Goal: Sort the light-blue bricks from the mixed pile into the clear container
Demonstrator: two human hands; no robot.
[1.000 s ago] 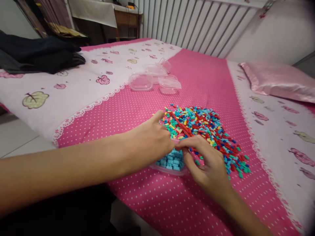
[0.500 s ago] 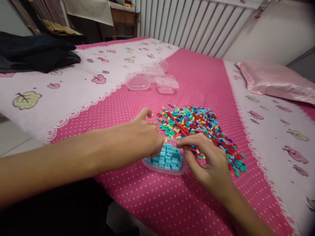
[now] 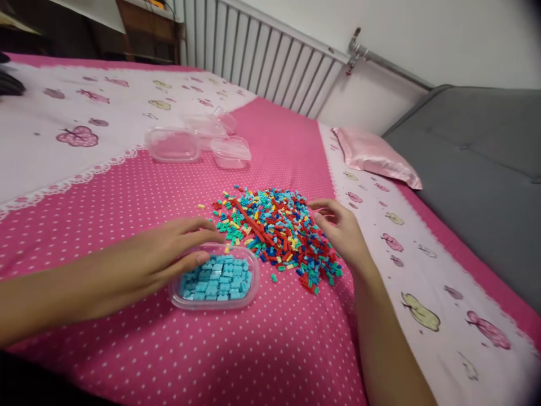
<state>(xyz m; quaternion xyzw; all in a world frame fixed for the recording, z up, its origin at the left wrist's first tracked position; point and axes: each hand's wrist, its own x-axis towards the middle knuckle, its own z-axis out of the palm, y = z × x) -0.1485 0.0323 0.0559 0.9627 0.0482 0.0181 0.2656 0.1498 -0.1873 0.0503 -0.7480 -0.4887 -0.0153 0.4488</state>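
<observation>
A clear plastic container [image 3: 253, 282] filled with light blue building bricks [image 3: 220, 279] sits on the pink dotted bedspread. My left hand [image 3: 181, 245] is at its left side, fingers stretched out and apart, the thumb over the rim above the bricks. Behind and to the right lies a loose pile of small bricks [image 3: 283, 225] in red, blue, green and yellow, with a long red strip [image 3: 253, 220] across it. At the pile's right edge is my right hand [image 3: 340, 234], its fingers loosely bent and apart from the thumb, with nothing visible between them.
Several clear plastic containers [image 3: 173, 145] stand farther back on the bed. A pink pillow [image 3: 376, 158] lies at the right against a grey headboard [image 3: 469, 146]. Beyond the bed is a white radiator [image 3: 253, 51]. Part of a black item [image 3: 10, 83] shows at the left edge.
The view has swung to the right. My hands have parted from over the blue bricks: the left has drawn to the container's left side, the right has moved to the far right of the pile.
</observation>
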